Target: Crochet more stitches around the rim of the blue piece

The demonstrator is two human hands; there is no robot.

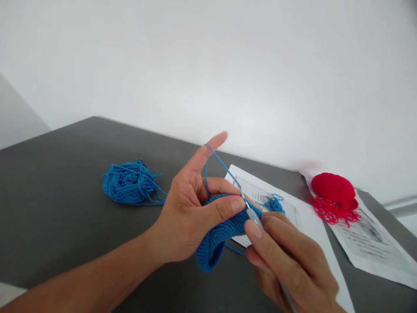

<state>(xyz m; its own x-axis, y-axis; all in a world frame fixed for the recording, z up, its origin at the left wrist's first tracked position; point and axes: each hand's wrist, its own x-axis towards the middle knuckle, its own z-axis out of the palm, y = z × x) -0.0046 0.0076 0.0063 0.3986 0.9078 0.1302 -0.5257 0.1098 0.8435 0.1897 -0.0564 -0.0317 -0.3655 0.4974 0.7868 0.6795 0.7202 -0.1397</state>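
A blue yarn ball [128, 184] sits on the dark table [65, 217]. The left hand [184, 211] pinches the blue crochet piece [224, 230], a strand [223, 163] looped over its pointing finger [215, 142]. The right hand [289, 256] holds a hook [254, 216] at the piece's top edge. Red yarn [335, 189] lies on paper [374, 252].
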